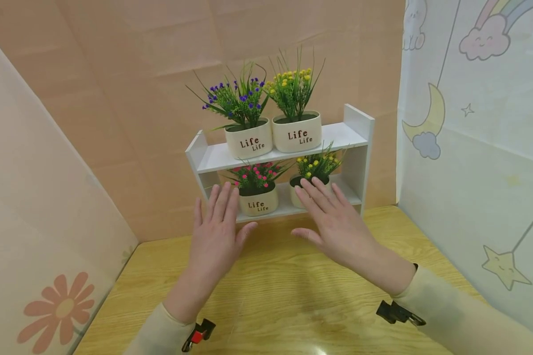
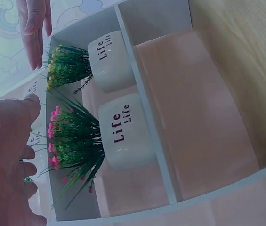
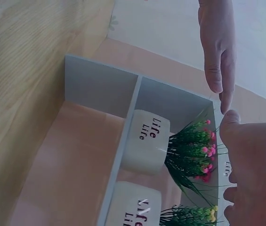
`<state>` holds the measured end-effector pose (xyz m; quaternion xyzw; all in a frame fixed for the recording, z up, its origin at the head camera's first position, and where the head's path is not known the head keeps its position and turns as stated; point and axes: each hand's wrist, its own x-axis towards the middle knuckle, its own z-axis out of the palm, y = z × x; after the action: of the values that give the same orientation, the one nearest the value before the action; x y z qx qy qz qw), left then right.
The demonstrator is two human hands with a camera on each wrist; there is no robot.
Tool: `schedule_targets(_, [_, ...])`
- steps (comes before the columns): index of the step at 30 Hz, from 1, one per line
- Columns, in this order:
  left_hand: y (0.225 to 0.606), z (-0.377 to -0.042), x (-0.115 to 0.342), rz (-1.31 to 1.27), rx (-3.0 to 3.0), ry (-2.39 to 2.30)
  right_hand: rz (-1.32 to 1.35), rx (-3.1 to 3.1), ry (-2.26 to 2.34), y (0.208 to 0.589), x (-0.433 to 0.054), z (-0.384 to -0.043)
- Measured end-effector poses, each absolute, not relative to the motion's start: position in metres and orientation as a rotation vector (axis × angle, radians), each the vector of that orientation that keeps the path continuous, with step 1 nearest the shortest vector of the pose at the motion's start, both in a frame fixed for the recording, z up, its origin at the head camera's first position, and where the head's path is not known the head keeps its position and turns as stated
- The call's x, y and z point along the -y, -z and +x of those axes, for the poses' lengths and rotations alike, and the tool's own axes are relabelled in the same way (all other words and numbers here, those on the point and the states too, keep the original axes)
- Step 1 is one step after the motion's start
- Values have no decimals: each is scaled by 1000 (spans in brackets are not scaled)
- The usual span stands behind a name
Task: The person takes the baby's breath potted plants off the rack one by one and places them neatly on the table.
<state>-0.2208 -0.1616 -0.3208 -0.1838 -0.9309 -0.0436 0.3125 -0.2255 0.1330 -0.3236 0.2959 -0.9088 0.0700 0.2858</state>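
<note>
My left hand [image 1: 215, 236] hovers palm down before the shelf's left part, its fingers straight and holding nothing. Opposite it, my right hand [image 1: 337, 224] is held the same way, thumb spread, partly hiding a pot with yellow flowers [image 1: 318, 165] on the lower board. A cream pot with pink flowers [image 1: 258, 202] stands to its left, near my left fingertips. On the top board of the white shelf [image 1: 357, 128] sit a pot with purple flowers [image 1: 248, 140] and another pot with yellow flowers [image 1: 296, 134], side by side. Neither hand appears to touch a pot.
The shelf stands at the back of a wooden table [image 1: 266, 296], before a peach cloth backdrop [image 1: 129, 98]. A printed panel with a moon and star [image 1: 471, 148] rises on the right. On the left is a pale panel with a flower print [image 1: 62, 310].
</note>
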Motion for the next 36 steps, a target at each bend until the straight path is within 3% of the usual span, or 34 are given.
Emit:
schedule_targets(20, [280, -232, 165, -420, 2478, 120, 816, 2261, -240, 269, -138, -247])
schedule_targets(36, [269, -253, 176, -386, 2486, 146, 693, 2398, -358, 227, -157, -274])
